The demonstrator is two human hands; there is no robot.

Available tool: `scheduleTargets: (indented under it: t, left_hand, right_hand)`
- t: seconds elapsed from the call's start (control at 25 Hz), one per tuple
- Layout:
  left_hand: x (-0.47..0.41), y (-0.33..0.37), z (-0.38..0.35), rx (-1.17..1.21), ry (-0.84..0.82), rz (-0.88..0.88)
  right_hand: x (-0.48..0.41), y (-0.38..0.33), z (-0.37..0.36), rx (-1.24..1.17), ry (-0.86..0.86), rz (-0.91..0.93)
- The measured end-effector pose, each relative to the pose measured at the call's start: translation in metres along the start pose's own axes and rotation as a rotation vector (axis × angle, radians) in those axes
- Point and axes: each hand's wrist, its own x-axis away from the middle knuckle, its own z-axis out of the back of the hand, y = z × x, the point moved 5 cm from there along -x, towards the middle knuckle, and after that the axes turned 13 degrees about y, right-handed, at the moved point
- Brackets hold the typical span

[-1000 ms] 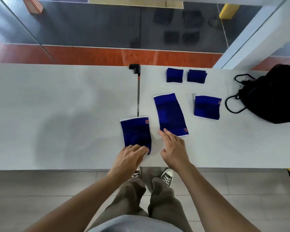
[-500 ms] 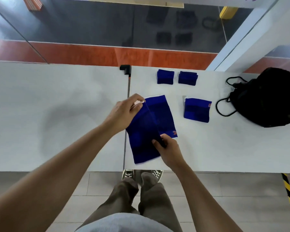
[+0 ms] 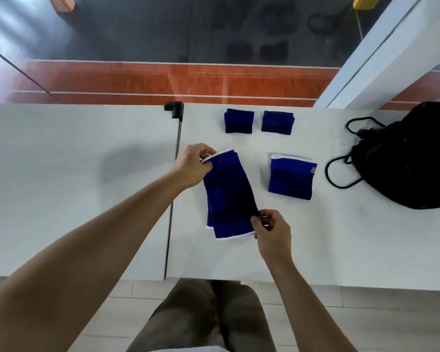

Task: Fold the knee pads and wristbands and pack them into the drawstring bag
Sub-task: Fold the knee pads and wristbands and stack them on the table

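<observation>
While both hands pinch the stacked knee pads (image 3: 229, 196), the lower one stays mostly hidden.

Royal-blue knee pads (image 3: 229, 196) with white edging on a white tabletop (image 3: 74, 174); plain navy wristbands (image 3: 238, 121) at 12 o'clock; black drawstring bag (image 3: 406, 161) at 3 o'clock

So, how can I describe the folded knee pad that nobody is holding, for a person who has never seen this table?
Start at the black drawstring bag on the right of the white table. Just left of its cords lies the folded knee pad. It is bigger than the two wristbands behind it, and no hand touches it.
</observation>
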Motion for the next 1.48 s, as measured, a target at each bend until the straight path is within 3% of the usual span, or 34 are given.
scheduleTargets:
  t: [0.28, 0.48, 0.8, 1.12, 1.24, 1.36, 1.48]
  left_hand:
    - [-0.022, -0.007, -0.023, -0.168, -0.042, -0.13]
    - [-0.033, -0.008, -0.031, -0.227, -0.034, -0.297]
    - [-0.036, -0.021, -0.042, -0.241, 0.042, -0.326]
    - [-0.034, -0.026, -0.039, -0.379, 0.187, -0.114]
    - [-0.003, -0.034, -0.029, -0.278, 0.271, -0.055]
    - [0.06, -0.047, -0.033, -0.204, 0.175, -0.152]
    - [0.116, -0.062, -0.04, -0.215, -0.075, -0.239]
  right_hand:
    - [-0.002, -0.004, -0.014, 0.303, 0.044, 0.185]
    - [-0.002, -0.002, -0.017, 0.353, 0.076, 0.186]
    - [-0.004, -0.006, -0.017, 0.361, 0.096, 0.166]
    - [-0.005, 0.004, -0.019, 0.237, 0.165, 0.132]
    - [-0.005, 0.006, -0.021, 0.216, 0.165, 0.154]
    - [-0.002, 0.005, -0.022, 0.201, 0.163, 0.184]
    - [0.0, 0.004, -0.018, 0.271, 0.217, 0.227]
